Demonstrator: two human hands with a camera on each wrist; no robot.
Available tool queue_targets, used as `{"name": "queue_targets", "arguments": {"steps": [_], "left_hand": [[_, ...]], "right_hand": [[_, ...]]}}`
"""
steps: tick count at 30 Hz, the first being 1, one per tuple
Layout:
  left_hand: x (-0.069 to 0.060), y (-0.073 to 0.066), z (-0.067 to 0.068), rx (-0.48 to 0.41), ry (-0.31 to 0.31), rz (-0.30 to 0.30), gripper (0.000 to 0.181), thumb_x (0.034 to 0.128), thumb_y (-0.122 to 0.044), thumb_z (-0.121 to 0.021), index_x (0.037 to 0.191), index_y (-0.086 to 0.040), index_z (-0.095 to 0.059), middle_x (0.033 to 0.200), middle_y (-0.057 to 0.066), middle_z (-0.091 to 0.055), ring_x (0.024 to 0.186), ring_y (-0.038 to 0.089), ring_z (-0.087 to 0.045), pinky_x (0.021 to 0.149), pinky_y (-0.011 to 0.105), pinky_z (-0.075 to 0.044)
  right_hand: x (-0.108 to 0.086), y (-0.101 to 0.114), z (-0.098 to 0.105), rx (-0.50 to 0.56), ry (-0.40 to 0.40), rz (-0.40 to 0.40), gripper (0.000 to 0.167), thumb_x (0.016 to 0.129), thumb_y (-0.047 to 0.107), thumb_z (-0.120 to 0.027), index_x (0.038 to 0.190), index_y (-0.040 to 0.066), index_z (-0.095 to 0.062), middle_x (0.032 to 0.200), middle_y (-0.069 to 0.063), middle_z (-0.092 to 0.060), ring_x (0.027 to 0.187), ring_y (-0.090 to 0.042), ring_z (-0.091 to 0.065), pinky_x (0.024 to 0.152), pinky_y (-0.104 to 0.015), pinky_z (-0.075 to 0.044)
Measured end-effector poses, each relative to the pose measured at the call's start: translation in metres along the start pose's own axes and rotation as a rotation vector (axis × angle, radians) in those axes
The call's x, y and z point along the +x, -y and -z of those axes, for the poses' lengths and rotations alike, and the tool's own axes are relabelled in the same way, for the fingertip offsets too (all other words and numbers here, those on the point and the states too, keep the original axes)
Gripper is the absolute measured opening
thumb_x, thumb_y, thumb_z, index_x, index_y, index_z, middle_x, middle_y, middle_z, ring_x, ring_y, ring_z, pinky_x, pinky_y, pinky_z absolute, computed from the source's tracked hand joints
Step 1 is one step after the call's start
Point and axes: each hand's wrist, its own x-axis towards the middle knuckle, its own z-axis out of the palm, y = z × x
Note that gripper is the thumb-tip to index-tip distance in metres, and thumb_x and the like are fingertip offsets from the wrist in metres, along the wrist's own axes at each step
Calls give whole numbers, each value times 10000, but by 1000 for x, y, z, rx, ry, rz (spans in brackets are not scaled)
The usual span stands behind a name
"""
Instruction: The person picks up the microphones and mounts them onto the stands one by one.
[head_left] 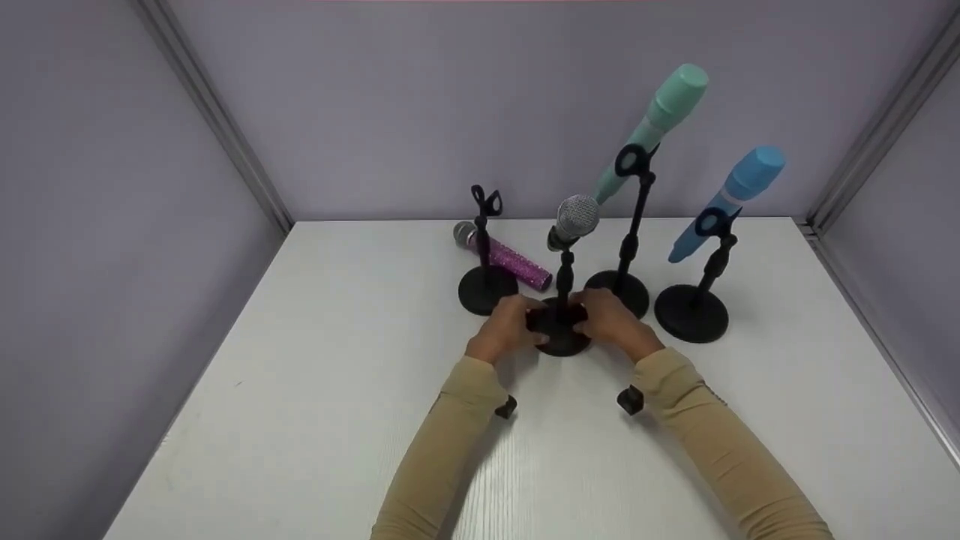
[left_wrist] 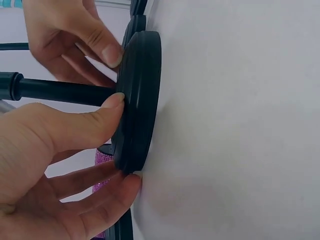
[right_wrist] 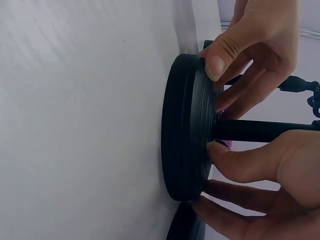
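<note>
A black desktop microphone stand (head_left: 565, 285) with a round base carries a microphone with a silver mesh head (head_left: 577, 216). My left hand (head_left: 511, 328) grips the left side of that base (left_wrist: 141, 100), thumb on top and fingertips at the rim. On the opposite side, my right hand (head_left: 611, 322) holds the same base (right_wrist: 180, 130), its thumb pressing the top near the pole and its fingers by the edge. The base stands on the white table in both wrist views. Behind the left hand lies a pink glittery microphone (head_left: 517, 264).
A stand with an unoccupied clip (head_left: 484, 289) is to the left. Behind and right, one stand (head_left: 630, 247) bears a mint-green microphone (head_left: 667, 105), another (head_left: 694, 311) a blue microphone (head_left: 742, 184). Grey panels (head_left: 450, 112) border the white table (head_left: 315, 390).
</note>
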Motion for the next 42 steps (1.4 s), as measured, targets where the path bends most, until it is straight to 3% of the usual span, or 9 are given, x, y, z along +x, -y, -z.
{"name": "queue_targets", "arguments": {"steps": [4, 9, 13, 16, 22, 26, 30, 37, 42], "left_hand": [[-7, 6, 5, 7, -8, 10, 524, 855, -128, -848, 1352, -123, -684, 1387, 77, -680, 1288, 247, -627, 1107, 414, -508], [-16, 19, 18, -19, -42, -35, 565, 839, -118, -859, 1364, -49, -659, 1415, 125, -655, 1310, 300, -617, 1120, 419, -497], [-24, 30, 30, -31, -86, -52, 566, 829, -81, -860, 1353, -12, -657, 1405, 149, -656, 1333, 297, -603, 1144, 410, -475], [-30, 38, 38, -37, -114, -56, 557, 833, -73, -854, 1351, -12, -658, 1406, 150, -654, 1342, 303, -595, 1157, 417, -462], [-41, 55, 56, -64, -183, -63, 532, 836, -83, -849, 1330, -10, -667, 1370, 178, -666, 1295, 366, -613, 1142, 462, -469], [-48, 68, 70, -100, -229, -9, 527, 836, -87, -849, 1329, -26, -673, 1375, 185, -652, 1264, 404, -610, 1085, 484, -507], [-55, 79, 83, -117, -270, 57, 521, 839, -94, -846, 1330, -47, -678, 1399, 181, -638, 1251, 400, -615, 1049, 491, -528], [-60, 91, 94, -145, -314, 83, 515, 830, -70, -844, 1317, -37, -682, 1388, 195, -648, 1245, 408, -631, 1054, 497, -527], [-61, 92, 97, -157, -312, 86, 511, 828, -69, -844, 1314, -45, -686, 1380, 202, -650, 1245, 401, -637, 1056, 497, -529]], "right_hand": [[-9, 7, 7, -51, 32, -29, 449, 928, 89, -745, 1330, -72, -626, 1344, -286, -639, 1269, -436, -605, 1091, -552, -490], [-22, 27, 20, -148, 118, -42, 397, 889, 146, -785, 1205, -72, -688, 1187, -242, -701, 1125, -390, -649, 986, -534, -541], [-29, 48, 26, -210, 211, 10, 382, 886, 175, -779, 1183, -57, -716, 1177, -220, -712, 1129, -374, -635, 985, -525, -539], [-29, 64, 26, -214, 217, 71, 381, 904, 170, -761, 1212, -50, -715, 1165, -219, -730, 1111, -363, -663, 986, -508, -551], [-15, 91, 19, -157, 74, 174, 325, 920, 129, -742, 1182, -61, -718, 1072, -207, -758, 1011, -338, -710, 912, -482, -585], [1, 102, 12, -126, -35, 201, 328, 924, 97, -723, 1197, -84, -703, 1157, -236, -742, 1079, -378, -702, 951, -501, -576], [21, 106, 7, -90, -123, 125, 300, 929, 80, -704, 1179, -88, -710, 1201, -240, -731, 1127, -388, -691, 987, -506, -564], [57, 112, 5, -80, -192, 19, 113, 912, 51, -649, 857, -44, -675, 945, -193, -723, 806, -237, -534, 773, -478, -536], [79, 110, 2, -54, -214, -63, 101, 861, 15, -626, 938, -36, -667, 1012, -217, -722, 855, -282, -605, 769, -474, -542]]}}
